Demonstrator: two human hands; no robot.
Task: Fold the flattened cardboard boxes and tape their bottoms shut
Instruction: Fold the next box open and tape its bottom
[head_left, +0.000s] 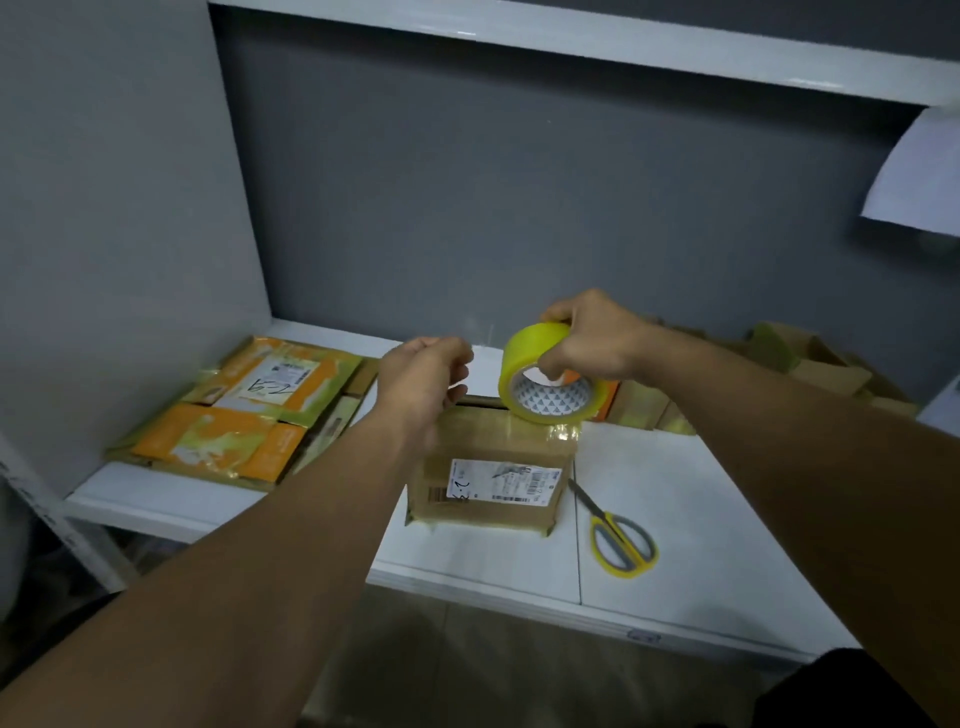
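Front edge: the white shelf board (701, 519) ends just before the brown cardboard box with a printed label (493, 452); open floor lies below it.
Left bound: a grey side panel (104, 208) walls the bay, with a stack of flattened orange-and-brown boxes (244, 410) against it.
Right side: yellow-and-grey scissors (621, 540) lie just beside the box. Bare board lies beyond them, and loose brown cardboard pieces (810, 358) are at the back.
Overhead: a white upper shelf (571, 41) sits well above the hands.
Box: stands mid-shelf, under and between both hands.
Right hand (592, 338): fingers curl round the yellow roll of packing tape (524, 353), which is touching the box's far top edge.
Left hand (421, 379): over the box's far left corner, fingers curled and blurred; whether it pinches anything cannot be told.
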